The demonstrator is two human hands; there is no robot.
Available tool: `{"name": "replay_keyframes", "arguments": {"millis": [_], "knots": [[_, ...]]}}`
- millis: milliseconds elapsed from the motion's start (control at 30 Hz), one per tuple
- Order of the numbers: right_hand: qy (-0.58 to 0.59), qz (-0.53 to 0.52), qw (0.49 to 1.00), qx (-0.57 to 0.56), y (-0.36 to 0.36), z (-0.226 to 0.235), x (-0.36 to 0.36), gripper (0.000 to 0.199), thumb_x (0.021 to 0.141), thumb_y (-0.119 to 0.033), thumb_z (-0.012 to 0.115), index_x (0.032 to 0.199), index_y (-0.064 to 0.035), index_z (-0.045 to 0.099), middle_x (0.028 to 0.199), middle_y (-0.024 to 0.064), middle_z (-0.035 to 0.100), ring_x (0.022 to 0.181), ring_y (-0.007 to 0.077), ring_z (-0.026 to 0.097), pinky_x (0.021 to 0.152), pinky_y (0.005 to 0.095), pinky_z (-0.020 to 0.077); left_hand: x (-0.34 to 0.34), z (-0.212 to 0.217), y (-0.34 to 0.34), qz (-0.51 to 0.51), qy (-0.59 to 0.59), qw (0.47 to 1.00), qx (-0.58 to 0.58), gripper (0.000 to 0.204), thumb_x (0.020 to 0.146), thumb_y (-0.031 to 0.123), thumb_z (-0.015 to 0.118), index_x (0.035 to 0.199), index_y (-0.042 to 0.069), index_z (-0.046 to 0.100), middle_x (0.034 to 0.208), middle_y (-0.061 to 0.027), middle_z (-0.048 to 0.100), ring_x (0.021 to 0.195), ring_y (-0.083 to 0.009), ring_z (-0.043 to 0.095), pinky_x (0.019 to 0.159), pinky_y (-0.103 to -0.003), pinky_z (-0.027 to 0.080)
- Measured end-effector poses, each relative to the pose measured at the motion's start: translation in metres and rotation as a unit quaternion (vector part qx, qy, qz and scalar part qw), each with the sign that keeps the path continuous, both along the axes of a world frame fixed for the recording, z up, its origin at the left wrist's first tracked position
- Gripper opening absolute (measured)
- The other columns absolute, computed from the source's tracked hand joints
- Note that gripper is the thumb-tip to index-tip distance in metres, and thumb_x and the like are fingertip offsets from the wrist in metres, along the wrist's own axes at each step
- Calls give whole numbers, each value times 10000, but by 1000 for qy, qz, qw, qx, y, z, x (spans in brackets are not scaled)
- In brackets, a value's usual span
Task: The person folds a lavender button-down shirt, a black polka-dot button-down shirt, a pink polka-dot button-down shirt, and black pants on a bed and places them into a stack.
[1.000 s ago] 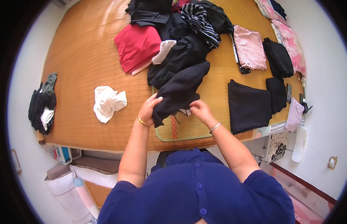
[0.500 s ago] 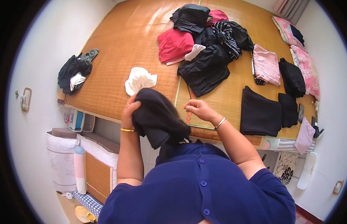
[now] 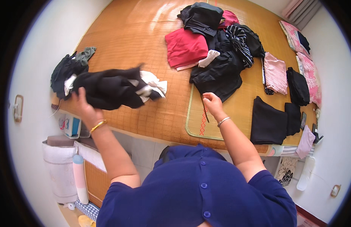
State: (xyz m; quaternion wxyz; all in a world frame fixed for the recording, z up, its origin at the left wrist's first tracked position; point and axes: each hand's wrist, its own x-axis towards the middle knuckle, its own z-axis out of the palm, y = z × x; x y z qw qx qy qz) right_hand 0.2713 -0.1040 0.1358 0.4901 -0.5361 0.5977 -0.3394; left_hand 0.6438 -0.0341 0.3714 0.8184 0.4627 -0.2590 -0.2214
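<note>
A crumpled black garment (image 3: 107,89), blurred by motion, is spread over the left side of the bed mat, partly over a white cloth (image 3: 154,84). My left hand (image 3: 86,110) is at its near left edge, with the fingers stretched out and not wrapped round the cloth. Over the near middle of the mat, my right hand (image 3: 213,104) has its fingers curled in, and nothing shows in them. Beside those fingertips a thin black cord (image 3: 205,111) hangs from a black garment (image 3: 217,77) in the large clothes pile.
Dark clothes (image 3: 66,70) lie at the mat's left edge. The middle pile includes a red garment (image 3: 187,47). At right are folded black cloth (image 3: 269,123), pink cloth (image 3: 275,73), pink pillows (image 3: 308,72) and a phone (image 3: 303,120). Cushions (image 3: 60,174) stand below left.
My left hand has swung left, and the black garment has gone from in front of my body onto the mat, leaving the hand's grip. My right hand has moved slightly right.
</note>
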Motion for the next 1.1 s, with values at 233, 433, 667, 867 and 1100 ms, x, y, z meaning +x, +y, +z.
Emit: {"name": "replay_keyframes", "arguments": {"millis": [233, 433, 667, 867, 1100], "knots": [[389, -51, 920, 1, -14, -96, 2, 447, 747, -158, 638, 1166, -52, 526, 1188, 162, 536, 1098, 338, 514, 932, 400, 439, 63, -78, -86, -9, -193, 969, 153, 446, 881, 50, 560, 1294, -8, 401, 1248, -121, 492, 1103, -185, 489, 919, -323, 416], [452, 24, 887, 92, -26, -96, -7, 380, 722, -127, 638, 1087, -41, 579, 1073, 178, 598, 1011, 317, 570, 877, 382, 466, -26, -221, -103, -326, -84, 886, 319, 407, 838, 59, 596, 1225, 12, 480, 1142, -66, 532, 1023, -137, 521, 894, -273, 435], [145, -77, 986, -33, -17, 13, -29, 302, 787, -125, 497, 1028, 30, 590, 918, 160, 663, 845, 240, 642, 765, 313, 491, -153, -254, -73, -453, -320, 732, 396, 781, 738, 134, 705, 1387, 47, 279, 1272, -194, 446, 1088, -279, 519, 939, -369, 432], [-130, 5, 990, -51, 70, 201, -65, 164, 871, -64, 497, 966, 39, 583, 805, -27, 574, 723, 38, 497, 625, 209, 433, -241, -201, -17, -340, -440, 806, 200, 1004, 669, 179, 778, 1431, 27, 142, 1390, -222, 284, 1302, -334, 287, 1082, -395, 263], [-99, 122, 979, -129, 234, 302, -157, 213, 854, -49, 551, 1041, 50, 571, 837, -26, 538, 759, 42, 450, 655, 204, 411, -257, -128, 55, -375, -276, 878, 108, 516, 689, -72, 617, 1179, 23, 483, 1034, -147, 562, 881, -251, 585, 791, -301, 484]]}}
